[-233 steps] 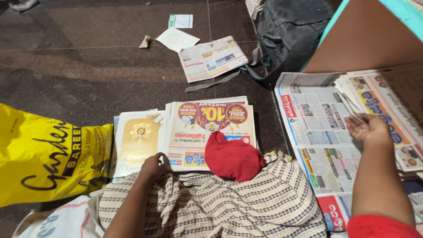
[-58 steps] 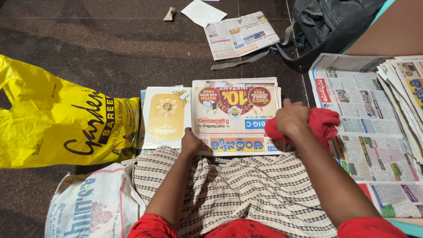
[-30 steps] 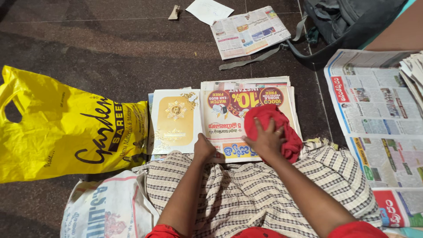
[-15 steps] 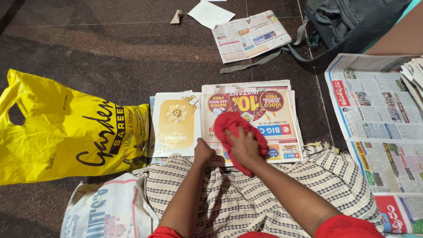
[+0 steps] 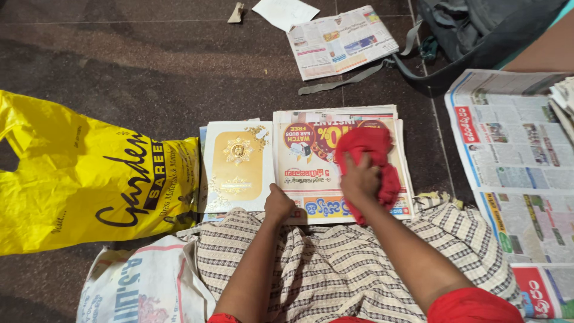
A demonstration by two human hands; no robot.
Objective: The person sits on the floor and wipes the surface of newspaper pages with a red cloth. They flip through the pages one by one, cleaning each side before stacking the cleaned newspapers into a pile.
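The right hand [image 5: 359, 179] has slid the red cloth [image 5: 371, 158] rightward over the newspaper stack [image 5: 311, 173], gripping it mid-wipe; the left hand [image 5: 279, 203] presses the stack's near edge.

Yellow plastic carrier bag [image 5: 78, 173] with black lettering, crumpled, flat on dark floor, far left. White woven sack [image 5: 143, 287] with blue print just below, at lower left. Gold-and-white card box [image 5: 238, 166] right beside yellow bag.
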